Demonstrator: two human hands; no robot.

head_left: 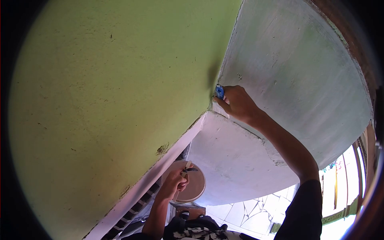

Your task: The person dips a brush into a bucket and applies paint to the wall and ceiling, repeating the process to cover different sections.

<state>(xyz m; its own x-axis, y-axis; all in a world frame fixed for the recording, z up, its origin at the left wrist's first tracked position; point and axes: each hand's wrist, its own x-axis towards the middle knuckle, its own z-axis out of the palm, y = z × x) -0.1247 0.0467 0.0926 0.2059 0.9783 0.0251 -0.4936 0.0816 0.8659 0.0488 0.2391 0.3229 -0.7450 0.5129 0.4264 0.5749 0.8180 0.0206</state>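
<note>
Here the right hand [240,103] grips a blue tool [219,92].

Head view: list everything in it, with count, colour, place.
green wall: 1, yellowish, left
pale surfaces: 2, greyish white, centre and right
curved edging: 1, brown, far right
round container: 1, pinkish brown, lower centre
block: 1, brown, below container
floor: 1, white, lower right
rail: 1, green, lower right
blue item: 1, blue, centre
unclear item: 1, pale and dark, over container
sleeve: 1, black, lower right
patterned top: 1, black-and-white, bottom
right hand: 1, gripping blue item
left hand: 1, gripping unclear item
</note>
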